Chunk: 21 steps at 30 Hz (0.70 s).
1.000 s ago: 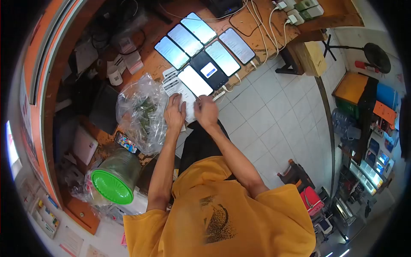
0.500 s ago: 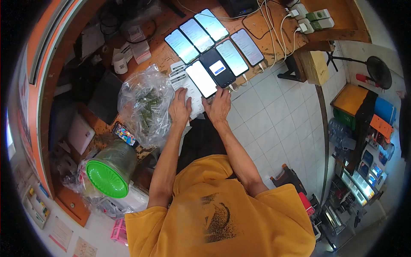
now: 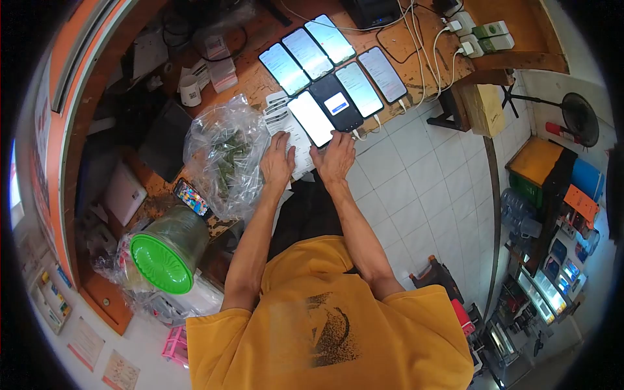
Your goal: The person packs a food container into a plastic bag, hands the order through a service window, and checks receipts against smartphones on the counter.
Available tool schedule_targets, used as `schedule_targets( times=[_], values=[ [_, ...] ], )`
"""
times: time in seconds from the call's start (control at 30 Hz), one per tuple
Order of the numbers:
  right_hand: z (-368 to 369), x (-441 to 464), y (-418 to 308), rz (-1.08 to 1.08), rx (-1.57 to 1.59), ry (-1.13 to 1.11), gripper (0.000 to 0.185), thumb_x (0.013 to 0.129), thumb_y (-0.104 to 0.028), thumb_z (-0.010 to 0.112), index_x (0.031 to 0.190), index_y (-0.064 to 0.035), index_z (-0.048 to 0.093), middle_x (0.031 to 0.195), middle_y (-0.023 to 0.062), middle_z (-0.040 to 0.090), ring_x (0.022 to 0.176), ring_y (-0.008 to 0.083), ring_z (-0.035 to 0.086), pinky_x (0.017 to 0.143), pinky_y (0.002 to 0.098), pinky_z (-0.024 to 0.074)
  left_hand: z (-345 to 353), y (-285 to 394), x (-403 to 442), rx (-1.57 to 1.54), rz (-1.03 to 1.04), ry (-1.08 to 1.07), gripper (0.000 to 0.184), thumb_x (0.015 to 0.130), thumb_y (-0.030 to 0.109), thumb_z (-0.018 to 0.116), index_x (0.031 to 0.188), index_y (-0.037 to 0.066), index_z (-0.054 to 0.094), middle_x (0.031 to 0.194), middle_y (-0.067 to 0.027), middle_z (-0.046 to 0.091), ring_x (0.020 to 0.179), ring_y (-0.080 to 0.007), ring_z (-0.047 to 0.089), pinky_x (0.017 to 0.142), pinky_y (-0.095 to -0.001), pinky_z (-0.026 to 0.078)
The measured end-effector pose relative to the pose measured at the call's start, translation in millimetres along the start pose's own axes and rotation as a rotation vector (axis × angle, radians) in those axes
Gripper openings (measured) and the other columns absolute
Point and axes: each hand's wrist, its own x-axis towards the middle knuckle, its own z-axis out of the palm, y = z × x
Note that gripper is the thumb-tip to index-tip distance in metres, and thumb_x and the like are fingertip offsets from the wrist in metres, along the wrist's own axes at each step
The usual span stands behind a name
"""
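My left hand lies with its fingers stretched out on a printed paper sheet, just left of a phone with a blank white screen. At the near edge of that phone is my right hand, thumb and fingers apart, its fingertips close to the bottom of a dark-screened phone showing a white pop-up box. Whether the fingertips touch either phone I cannot tell. Beyond them several more lit phones lie in two rows, among them a phone and another phone with cables plugged in.
A clear plastic bag with green stuff inside sits left of my left hand. Nearby are a phone with a colourful screen, a green-lidded container and a paper cup. White charging cables run to plugs at the table's right end.
The whole view has shifted slightly, so the phones and table appear a little further right. Both hands stay in nearly the same place beside the phones.
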Motion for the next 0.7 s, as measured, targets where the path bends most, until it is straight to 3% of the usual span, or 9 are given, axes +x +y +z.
schedule_targets(
  times=[0.2, 0.4, 0.6, 0.7],
  values=[
    [4.4, -4.5, 0.8, 0.008, 0.023, 0.082, 0.066, 0.067, -0.026, 0.085, 0.118, 0.0002, 0.052, 0.115, 0.0191, 0.052, 0.107, 0.0382, 0.051, 0.089, 0.0494, 0.0435, 1.0, 0.0, -0.4, 0.004, -0.005, 0.008, 0.037, 0.089, 0.016, 0.066, 0.125, 0.008, 0.061, 0.134, -0.0069, 0.058, 0.094, -0.0362, 0.067, 0.081, -0.0457, 0.055],
    [1.9, -1.0, 0.2, 0.044, 0.061, 0.012, 0.070, 0.067, -0.022, 0.086, 0.123, -0.0006, 0.051, 0.118, 0.0201, 0.051, 0.110, 0.0386, 0.050, 0.093, 0.0491, 0.0424, -0.6, 1.6, -0.1, -0.002, -0.015, 0.002, 0.038, 0.089, 0.016, 0.066, 0.125, 0.009, 0.061, 0.134, -0.0062, 0.058, 0.094, -0.0359, 0.067, 0.081, -0.0459, 0.055],
    [7.4, -1.6, -3.5, -0.064, 0.054, 0.077, 0.077, 0.066, -0.020, 0.087, 0.130, 0.0003, 0.049, 0.121, 0.0218, 0.050, 0.111, 0.0388, 0.049, 0.094, 0.0479, 0.0430, -2.9, 3.4, 0.0, -0.016, -0.019, 0.002, 0.037, 0.089, 0.015, 0.065, 0.125, 0.008, 0.061, 0.133, -0.0067, 0.058, 0.095, -0.0369, 0.067, 0.082, -0.0465, 0.055],
    [-3.3, 7.7, -5.7, -0.028, 0.054, -0.037, 0.075, 0.069, -0.017, 0.083, 0.132, 0.0020, 0.045, 0.119, 0.0230, 0.048, 0.108, 0.0395, 0.049, 0.094, 0.0487, 0.0421, -3.2, 4.4, 0.7, -0.010, -0.018, 0.004, 0.037, 0.089, 0.015, 0.065, 0.125, 0.007, 0.061, 0.133, -0.0072, 0.058, 0.096, -0.0371, 0.067, 0.083, -0.0465, 0.054]
  ],
)
